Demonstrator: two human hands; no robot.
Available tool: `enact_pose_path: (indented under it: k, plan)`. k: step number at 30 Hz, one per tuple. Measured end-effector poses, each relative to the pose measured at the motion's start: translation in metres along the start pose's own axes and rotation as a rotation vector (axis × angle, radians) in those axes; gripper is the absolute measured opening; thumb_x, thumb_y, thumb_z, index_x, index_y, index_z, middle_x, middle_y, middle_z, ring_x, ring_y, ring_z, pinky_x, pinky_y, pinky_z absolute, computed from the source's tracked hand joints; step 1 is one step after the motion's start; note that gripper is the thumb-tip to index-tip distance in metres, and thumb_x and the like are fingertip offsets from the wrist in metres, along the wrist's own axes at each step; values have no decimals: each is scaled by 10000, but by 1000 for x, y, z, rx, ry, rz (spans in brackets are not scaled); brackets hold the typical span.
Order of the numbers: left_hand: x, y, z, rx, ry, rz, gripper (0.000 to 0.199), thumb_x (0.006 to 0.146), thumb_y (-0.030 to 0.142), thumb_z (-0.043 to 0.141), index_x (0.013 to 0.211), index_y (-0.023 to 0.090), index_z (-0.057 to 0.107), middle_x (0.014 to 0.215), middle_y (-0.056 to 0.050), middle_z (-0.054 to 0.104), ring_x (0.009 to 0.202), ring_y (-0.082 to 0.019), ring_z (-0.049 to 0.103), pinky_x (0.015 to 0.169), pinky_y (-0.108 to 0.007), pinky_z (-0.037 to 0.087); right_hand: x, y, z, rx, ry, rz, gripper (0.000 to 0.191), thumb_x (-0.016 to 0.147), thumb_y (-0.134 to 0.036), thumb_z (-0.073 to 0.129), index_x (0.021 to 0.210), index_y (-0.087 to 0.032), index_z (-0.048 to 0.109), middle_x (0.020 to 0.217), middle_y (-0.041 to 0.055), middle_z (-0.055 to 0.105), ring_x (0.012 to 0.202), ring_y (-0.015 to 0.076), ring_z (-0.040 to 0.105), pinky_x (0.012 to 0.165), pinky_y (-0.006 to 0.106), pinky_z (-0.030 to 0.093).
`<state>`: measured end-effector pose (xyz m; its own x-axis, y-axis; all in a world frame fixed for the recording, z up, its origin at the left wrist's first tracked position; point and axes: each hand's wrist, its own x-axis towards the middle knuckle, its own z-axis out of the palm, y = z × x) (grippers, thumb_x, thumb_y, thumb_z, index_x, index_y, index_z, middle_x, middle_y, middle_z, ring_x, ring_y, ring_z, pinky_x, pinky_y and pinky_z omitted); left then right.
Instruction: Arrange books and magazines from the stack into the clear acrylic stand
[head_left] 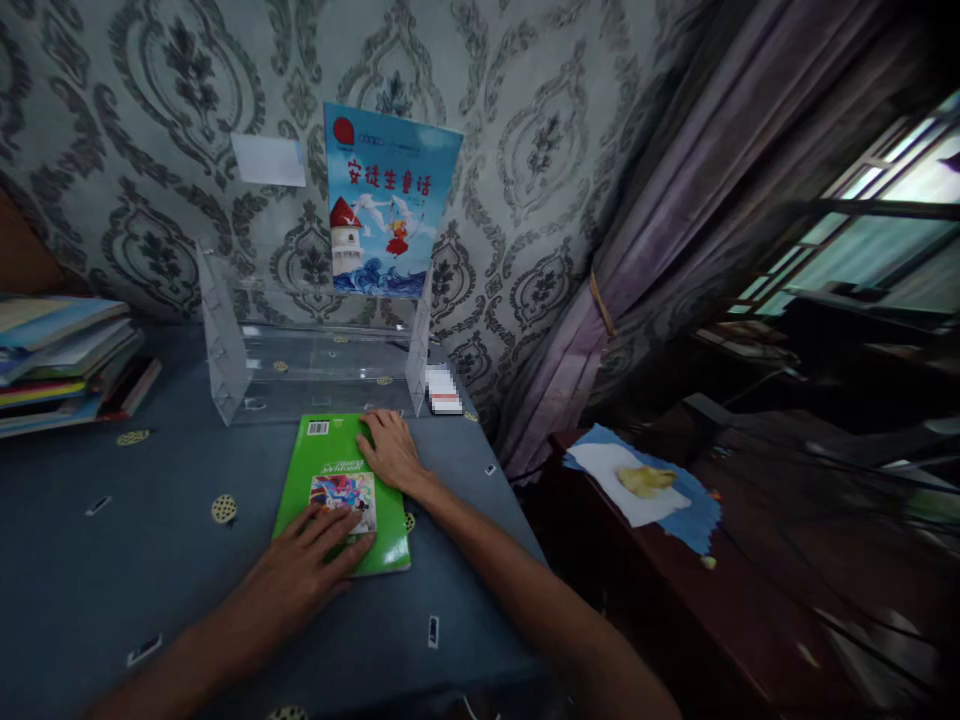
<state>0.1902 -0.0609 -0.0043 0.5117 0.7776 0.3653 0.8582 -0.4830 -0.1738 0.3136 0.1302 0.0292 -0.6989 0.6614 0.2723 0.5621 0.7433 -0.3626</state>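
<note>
A green book lies flat on the dark cloth-covered table, with a barcode and a colourful picture on its cover. My left hand rests flat over its lower left part, fingers spread and partly covering the picture. At the book's upper right edge lies my right hand, its fingers stretched out over the corner. Just beyond stands a clear plastic rack. On the rack's right side a blue storybook stands upright, a castle and white birds on its front.
Stacked books stand at the table's left. A phone-like object with a blurred screen lies right of the rack. Farther right, a dark red bench carries a blue cloth. A tied curtain hangs by the patterned wall.
</note>
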Motion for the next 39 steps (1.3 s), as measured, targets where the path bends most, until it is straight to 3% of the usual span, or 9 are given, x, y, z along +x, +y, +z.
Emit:
enact_pose_path:
  k: [5, 11, 15, 18, 23, 28, 33, 36, 39]
  plan:
    - [-5, -6, -1, 22, 33, 41, 387, 1037, 355, 449, 1407, 320, 552, 1330, -40, 680, 1272, -215, 586, 1110, -411, 423, -7, 2, 9, 38, 19, 42, 368, 996, -219, 478, 1344, -133, 563, 1428, 157, 550, 1357, 260, 453, 1149, 433, 371]
    - [-14, -9, -14, 0, 65, 80, 450, 999, 133, 402, 1367, 310, 591, 1325, -34, 682, 1268, -200, 584, 1062, -370, 463, -16, -1, 13, 50, -33, 109, 453, 1002, -258, 462, 1431, -114, 479, 1595, 194, 382, 1520, 279, 277, 1208, 469, 285]
    - [-19, -12, -15, -73, 37, 68, 530, 959, 78, 405, 1398, 329, 563, 1366, -31, 660, 1303, -187, 565, 1089, -361, 458, -16, -8, 1, 10, -55, 123, 460, 1002, -279, 469, 1432, -117, 473, 1587, 190, 397, 1499, 281, 309, 1193, 463, 306]
    - [-21, -11, -15, -133, 1, 20, 527, 952, 90, 431, 1393, 346, 565, 1380, -27, 654, 1306, -187, 571, 1112, -376, 448, -14, -12, -10, -60, -55, 121, 458, 982, -355, 531, 1384, -137, 509, 1460, 179, 529, 1381, 295, 437, 1117, 470, 389]
    - [-28, -10, -34, -177, 4, 1, 376, 990, 205, 481, 1312, 332, 629, 1332, -25, 688, 1256, -197, 622, 1085, -388, 474, -24, -13, -21, -141, -50, 136, 472, 958, -496, 571, 1273, -144, 581, 1289, 151, 594, 1214, 308, 507, 1013, 456, 443]
    - [-30, -5, -51, -154, 18, -105, 295, 1039, 327, 437, 1186, 259, 683, 1206, -31, 749, 1144, -193, 687, 1036, -394, 494, -49, -17, -28, -236, -36, 160, 413, 986, -496, 517, 1225, -171, 607, 1205, 147, 603, 1138, 314, 502, 951, 457, 448]
    - [-24, 3, -56, -35, -33, -284, 390, 1053, 405, 374, 1073, 203, 707, 1113, -92, 772, 1047, -248, 724, 931, -430, 539, -69, -24, -42, -336, -99, 202, 345, 1009, -434, 484, 1176, -165, 622, 1164, 155, 618, 1110, 313, 525, 921, 443, 451]
    - [-25, 9, -58, 9, -116, -381, 484, 1000, 562, 433, 1176, 187, 683, 1115, -133, 767, 1102, -313, 702, 878, -453, 559, -82, -26, -47, -380, -118, 201, 314, 1019, -395, 466, 1151, -161, 630, 1135, 164, 634, 1095, 320, 549, 907, 444, 456]
    - [-30, 14, -56, -9, -171, -450, 683, 919, 701, 473, 1328, 173, 613, 1242, -177, 717, 1237, -373, 620, 897, -496, 553, -100, -30, -51, -385, -125, 194, 271, 1015, -369, 480, 1103, -168, 639, 1080, 165, 652, 1058, 314, 582, 880, 424, 464]
